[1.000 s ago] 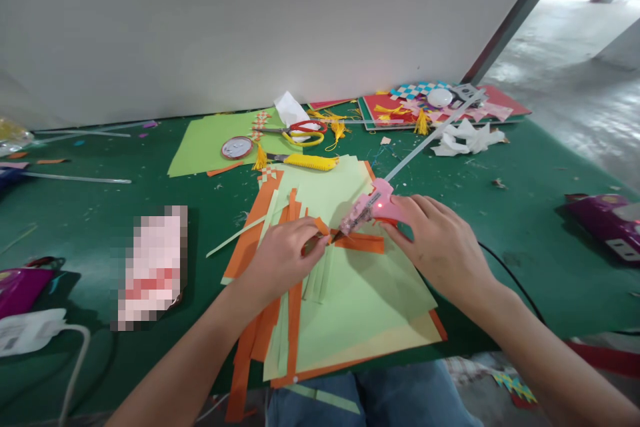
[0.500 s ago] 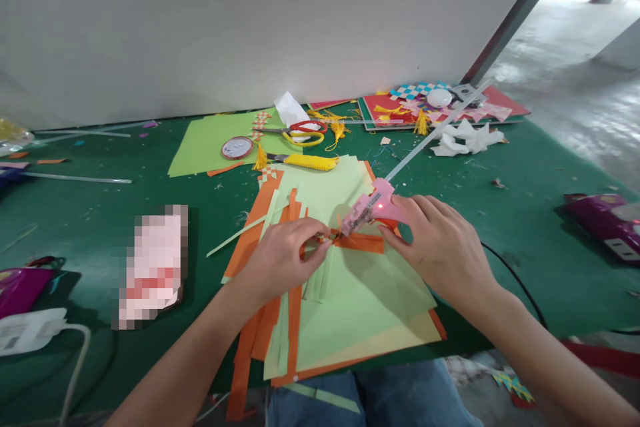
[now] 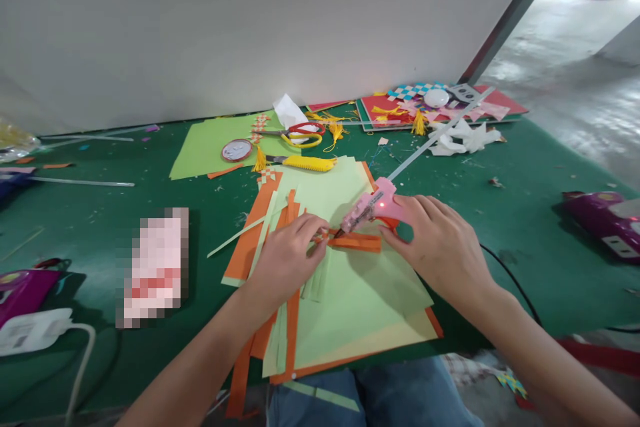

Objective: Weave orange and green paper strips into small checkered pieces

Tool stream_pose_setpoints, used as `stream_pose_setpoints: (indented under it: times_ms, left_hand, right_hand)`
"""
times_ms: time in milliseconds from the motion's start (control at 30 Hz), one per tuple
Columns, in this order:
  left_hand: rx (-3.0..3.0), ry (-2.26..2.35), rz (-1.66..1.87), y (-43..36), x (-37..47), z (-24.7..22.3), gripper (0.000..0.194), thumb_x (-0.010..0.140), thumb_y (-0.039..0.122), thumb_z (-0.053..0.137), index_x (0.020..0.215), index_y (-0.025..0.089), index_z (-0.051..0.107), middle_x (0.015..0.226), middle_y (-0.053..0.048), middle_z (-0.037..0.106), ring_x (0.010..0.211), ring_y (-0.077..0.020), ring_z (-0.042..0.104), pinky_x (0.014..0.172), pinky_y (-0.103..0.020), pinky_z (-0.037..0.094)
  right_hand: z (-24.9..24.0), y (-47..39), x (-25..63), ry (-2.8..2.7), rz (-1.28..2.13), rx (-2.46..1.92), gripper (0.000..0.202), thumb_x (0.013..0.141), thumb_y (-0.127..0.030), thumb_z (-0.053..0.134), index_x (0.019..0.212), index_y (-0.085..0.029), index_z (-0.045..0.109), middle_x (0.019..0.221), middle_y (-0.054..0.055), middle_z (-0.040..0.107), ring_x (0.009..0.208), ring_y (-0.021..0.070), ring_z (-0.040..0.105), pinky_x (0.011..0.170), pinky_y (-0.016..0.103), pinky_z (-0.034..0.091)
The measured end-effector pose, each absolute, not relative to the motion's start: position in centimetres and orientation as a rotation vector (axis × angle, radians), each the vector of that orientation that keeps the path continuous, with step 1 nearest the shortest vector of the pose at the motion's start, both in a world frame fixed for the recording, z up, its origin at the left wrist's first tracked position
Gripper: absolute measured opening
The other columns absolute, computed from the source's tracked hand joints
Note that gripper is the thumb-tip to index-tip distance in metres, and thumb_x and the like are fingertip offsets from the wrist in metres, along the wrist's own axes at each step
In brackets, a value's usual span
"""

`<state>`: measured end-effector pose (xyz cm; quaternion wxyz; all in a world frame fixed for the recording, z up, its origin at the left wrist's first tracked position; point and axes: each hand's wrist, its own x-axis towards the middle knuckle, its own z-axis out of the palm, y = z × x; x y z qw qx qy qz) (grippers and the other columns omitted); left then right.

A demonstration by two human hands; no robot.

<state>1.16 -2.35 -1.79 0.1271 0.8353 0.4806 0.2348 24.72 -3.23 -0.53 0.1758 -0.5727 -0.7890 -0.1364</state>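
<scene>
My right hand [image 3: 435, 243] is closed around a pink hot glue gun [image 3: 373, 205] with a lit red light and a long clear glue stick [image 3: 440, 135] out of its back. The gun's dark nozzle points down-left and meets an orange paper strip [image 3: 357, 242]. My left hand [image 3: 293, 250] pinches the left end of that strip, where small woven paper partly shows; the fingertips hide the rest. Beneath both hands lie pale green paper sheets [image 3: 370, 307]. Loose orange strips [image 3: 293, 280] and pale green strips lie at the left side of the sheets.
Beyond the sheets lie a yellow cutter [image 3: 310, 163], scissors [image 3: 303, 139], a round tin [image 3: 237, 150] and yellow tassels [image 3: 336, 133]. Purple devices [image 3: 603, 223] sit at both sides. A black cord [image 3: 510, 280] runs by my right wrist. A blurred-out pink object [image 3: 155, 267] lies left.
The glue gun's nozzle has shifted slightly left and down along the strip, close to my left fingertips. Both hands keep their grips.
</scene>
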Motion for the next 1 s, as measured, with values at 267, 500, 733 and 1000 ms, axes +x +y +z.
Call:
stream_pose_setpoints:
  times_ms: [267, 500, 733, 1000]
  left_hand:
    - [2.521, 1.451, 0.621, -2.8, 1.6, -1.8, 0.014, 0.088, 0.016, 0.05, 0.1, 0.021, 0.055, 0.101, -0.002, 0.068, 0.085, -0.0164, 0.066, 0.07, -0.027, 0.047]
    - [2.468, 1.555, 0.553, -3.3, 2.1, -1.6, 0.018, 0.089, 0.028, 0.054, 0.105, 0.022, 0.053, 0.103, -0.002, 0.068, 0.086, -0.0186, 0.067, 0.071, -0.03, 0.049]
    - [2.527, 1.643, 0.518, -3.6, 2.8, -1.6, 0.017, 0.089, 0.023, 0.053, 0.106, 0.021, 0.053, 0.106, -0.003, 0.069, 0.088, -0.0197, 0.068, 0.072, -0.029, 0.05]
    - [2.314, 1.546, 0.548, -3.4, 2.0, -0.9, 0.024, 0.092, 0.037, 0.05, 0.111, 0.024, 0.053, 0.11, -0.002, 0.067, 0.097, -0.0182, 0.066, 0.082, -0.031, 0.052]
  right_hand:
    - [-0.4, -3.2, 26.7, -2.111, -0.364, -1.724, 0.035, 0.084, -0.043, 0.06, 0.104, -0.015, 0.057, 0.098, 0.011, 0.067, 0.086, 0.0261, 0.063, 0.074, 0.036, 0.048]
    - [-0.5, -3.2, 28.9, -1.989, -0.354, -1.854, 0.036, 0.083, -0.045, 0.06, 0.107, -0.017, 0.056, 0.101, 0.013, 0.067, 0.09, 0.0284, 0.062, 0.072, 0.036, 0.046]
    - [-0.8, -3.4, 30.5, -1.915, -0.35, -1.951, 0.036, 0.082, -0.048, 0.059, 0.102, -0.018, 0.057, 0.095, 0.01, 0.067, 0.087, 0.0287, 0.062, 0.067, 0.035, 0.044]
    - [-1.8, -2.8, 31.3, -1.852, -0.123, -2.121, 0.036, 0.081, -0.05, 0.059, 0.1, -0.02, 0.057, 0.093, 0.01, 0.067, 0.083, 0.0289, 0.061, 0.061, 0.033, 0.04]
